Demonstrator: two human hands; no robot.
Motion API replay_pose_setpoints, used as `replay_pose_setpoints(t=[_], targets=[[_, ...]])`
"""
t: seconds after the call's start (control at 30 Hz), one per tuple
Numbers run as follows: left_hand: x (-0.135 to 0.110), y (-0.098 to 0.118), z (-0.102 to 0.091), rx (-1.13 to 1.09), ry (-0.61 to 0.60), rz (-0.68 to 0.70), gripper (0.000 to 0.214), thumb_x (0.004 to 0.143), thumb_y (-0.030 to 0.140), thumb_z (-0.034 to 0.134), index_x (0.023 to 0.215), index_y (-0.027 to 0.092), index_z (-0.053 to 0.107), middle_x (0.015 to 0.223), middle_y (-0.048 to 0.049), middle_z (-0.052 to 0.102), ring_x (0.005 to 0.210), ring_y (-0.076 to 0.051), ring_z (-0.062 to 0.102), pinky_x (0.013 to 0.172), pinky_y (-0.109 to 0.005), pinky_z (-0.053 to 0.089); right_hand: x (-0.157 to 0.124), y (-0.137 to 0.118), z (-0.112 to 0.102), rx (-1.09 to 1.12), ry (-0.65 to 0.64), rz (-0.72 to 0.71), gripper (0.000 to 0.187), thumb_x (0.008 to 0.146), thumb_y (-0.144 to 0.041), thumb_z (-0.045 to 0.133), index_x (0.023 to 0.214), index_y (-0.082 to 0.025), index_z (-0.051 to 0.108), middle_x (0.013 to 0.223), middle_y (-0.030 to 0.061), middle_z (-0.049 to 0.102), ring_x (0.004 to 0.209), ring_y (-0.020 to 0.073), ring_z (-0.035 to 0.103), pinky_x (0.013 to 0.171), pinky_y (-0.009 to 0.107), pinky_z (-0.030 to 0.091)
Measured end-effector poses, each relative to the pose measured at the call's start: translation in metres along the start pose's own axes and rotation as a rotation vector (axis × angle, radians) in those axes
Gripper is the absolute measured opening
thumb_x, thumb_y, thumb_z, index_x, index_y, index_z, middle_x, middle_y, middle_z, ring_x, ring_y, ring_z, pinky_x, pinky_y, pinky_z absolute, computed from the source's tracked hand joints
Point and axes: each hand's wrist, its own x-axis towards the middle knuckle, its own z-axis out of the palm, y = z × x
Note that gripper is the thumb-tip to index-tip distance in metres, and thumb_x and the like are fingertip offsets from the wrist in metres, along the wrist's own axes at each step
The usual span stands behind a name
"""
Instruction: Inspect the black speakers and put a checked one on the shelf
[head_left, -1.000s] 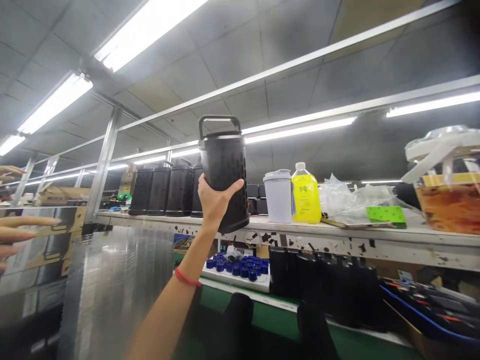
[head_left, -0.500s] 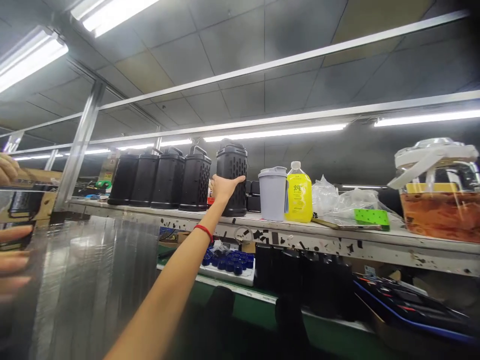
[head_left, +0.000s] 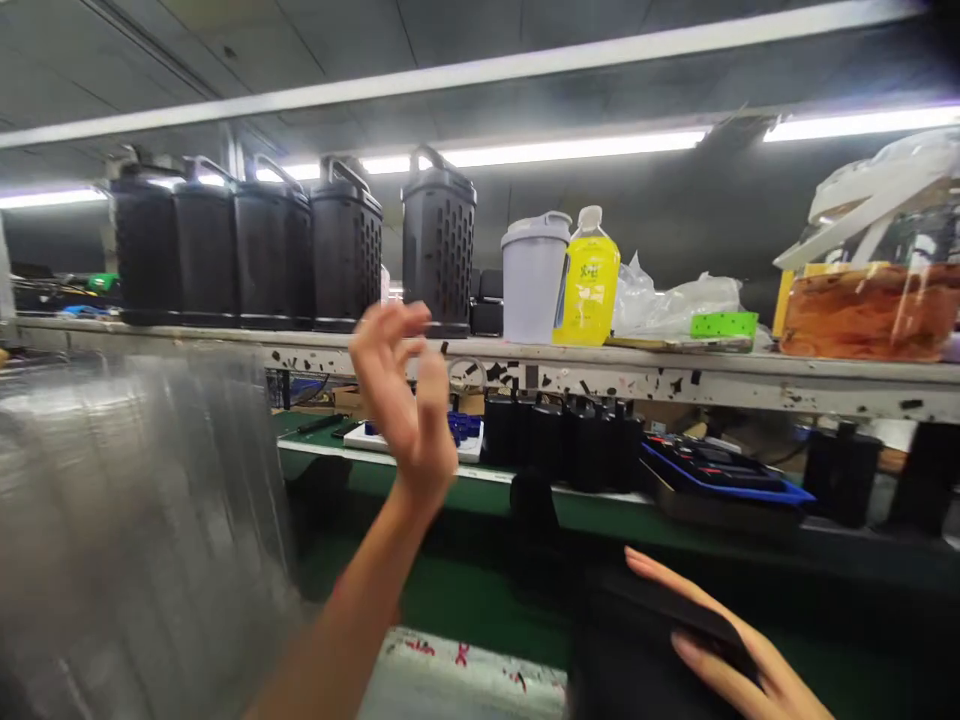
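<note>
My left hand [head_left: 401, 390] is raised in front of the upper shelf, fingers apart and loosely curved, with nothing in them. Behind and above it stands a black perforated canister [head_left: 439, 250] with a carrying handle, upright on the shelf. To its left is a row of several similar black canisters [head_left: 274, 255], also with handles. At the lower right, my right hand [head_left: 739, 645] grips a black boxy object [head_left: 637, 640] by its edge. That object is dark, smeared and cut off by the frame, so its kind is unclear.
On the upper shelf [head_left: 750, 370] are a grey lidded cup [head_left: 534, 285], a yellow liquid bottle [head_left: 592, 285], plastic bags [head_left: 690, 300] and a jug of reddish-brown liquid [head_left: 870, 310]. Below are black units [head_left: 562, 440] and a blue-edged tray [head_left: 772, 490]. A translucent plastic sheet [head_left: 135, 520] hangs left.
My left hand has let go of the canister and drawn back from it. My right hand with the black object has come into view. The view has tilted down, and another hand at left is gone.
</note>
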Motion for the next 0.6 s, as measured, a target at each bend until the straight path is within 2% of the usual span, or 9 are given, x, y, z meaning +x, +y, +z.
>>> replay_pose_setpoints(t=[0.07, 0.1, 0.13, 0.17, 0.23, 0.3, 0.4, 0.5, 0.6], targets=[[-0.072, 0.020, -0.027, -0.068, -0.224, -0.075, 0.043, 0.090, 0.054, 0.054, 0.123, 0.027, 0.058, 0.116, -0.0067, 0.061, 0.113, -0.029, 0.058, 0.097, -0.041, 0.047, 0.002, -0.013, 0.010, 0.162, 0.020, 0.023, 0.044, 0.087, -0.057, 0.064, 0.122, -0.032, 0.070, 0.141, 0.0018, 0.054, 0.127, 0.0243, 0.054, 0.101, 0.025, 0.047], [-0.107, 0.022, -0.040, -0.118, -0.550, -0.262, 0.053, 0.088, 0.055, 0.059, 0.133, 0.030, 0.050, 0.132, -0.0076, 0.055, 0.129, -0.031, 0.049, 0.108, -0.044, 0.040, 0.003, -0.016, 0.015, 0.247, 0.076, -0.026, 0.042, 0.084, -0.055, 0.067, 0.114, -0.027, 0.075, 0.129, 0.0062, 0.064, 0.118, 0.0268, 0.061, 0.098, 0.027, 0.050], [-0.140, 0.021, -0.051, -0.156, -0.876, -0.502, 0.075, 0.081, 0.057, 0.068, 0.145, 0.034, 0.037, 0.151, -0.0067, 0.039, 0.143, -0.031, 0.033, 0.119, -0.047, 0.027, 0.006, -0.018, 0.021, 0.277, 0.124, -0.062, 0.037, 0.080, -0.055, 0.071, 0.095, -0.023, 0.080, 0.113, 0.0090, 0.071, 0.108, 0.0282, 0.066, 0.095, 0.028, 0.052], [-0.170, 0.016, -0.060, -0.164, -0.999, -0.643, 0.099, 0.070, 0.057, 0.079, 0.151, 0.029, 0.029, 0.156, -0.0126, 0.031, 0.146, -0.037, 0.027, 0.121, -0.055, 0.021, 0.008, -0.018, 0.025, 0.293, 0.171, -0.083, 0.034, 0.075, -0.055, 0.074, 0.074, -0.021, 0.080, 0.099, 0.0108, 0.074, 0.099, 0.0286, 0.068, 0.089, 0.028, 0.054], [-0.220, 0.001, -0.072, -0.193, -1.155, -0.884, 0.139, 0.053, 0.057, 0.090, 0.156, 0.014, 0.008, 0.158, -0.0290, 0.019, 0.147, -0.047, 0.017, 0.117, -0.069, 0.016, 0.012, -0.013, 0.031, 0.329, 0.295, -0.098, 0.033, 0.069, -0.048, 0.077, 0.054, -0.019, 0.072, 0.078, 0.0106, 0.073, 0.080, 0.0245, 0.069, 0.078, 0.029, 0.056], [-0.251, -0.011, -0.076, -0.279, -1.244, -1.060, 0.153, 0.045, 0.059, 0.092, 0.156, 0.011, -0.001, 0.157, -0.0330, 0.019, 0.147, -0.048, 0.017, 0.116, -0.070, 0.017, 0.016, -0.007, 0.033, 0.409, 0.430, -0.112, 0.033, 0.066, -0.043, 0.079, 0.050, -0.018, 0.065, 0.066, 0.0064, 0.069, 0.073, 0.0207, 0.068, 0.075, 0.032, 0.055], [-0.260, -0.015, -0.074, -0.446, -1.234, -1.139, 0.142, 0.044, 0.067, 0.089, 0.154, 0.016, 0.015, 0.157, -0.0245, 0.029, 0.146, -0.041, 0.028, 0.121, -0.057, 0.021, 0.022, -0.007, 0.028, 0.581, 0.644, -0.156, 0.040, 0.068, -0.044, 0.081, 0.051, -0.018, 0.057, 0.060, 0.0000, 0.064, 0.079, 0.0195, 0.068, 0.084, 0.038, 0.054], [-0.235, -0.004, -0.073, -0.563, -1.207, -1.145, 0.121, 0.053, 0.063, 0.088, 0.150, 0.021, 0.030, 0.154, -0.0167, 0.039, 0.142, -0.036, 0.037, 0.120, -0.051, 0.027, 0.020, -0.023, 0.018, 0.740, 0.847, -0.158, 0.040, 0.078, -0.034, 0.075, 0.052, -0.018, 0.049, 0.056, -0.0038, 0.057, 0.070, 0.0154, 0.065, 0.080, 0.035, 0.056], [-0.207, 0.008, -0.076, -0.674, -1.246, -1.152, 0.104, 0.060, 0.066, 0.084, 0.145, 0.024, 0.041, 0.151, -0.0132, 0.046, 0.138, -0.035, 0.044, 0.116, -0.049, 0.034, -0.004, -0.046, 0.008, 0.806, 0.947, -0.143, 0.040, 0.083, -0.021, 0.068, 0.052, -0.018, 0.043, 0.053, -0.0053, 0.051, 0.062, 0.0128, 0.061, 0.072, 0.030, 0.058]])
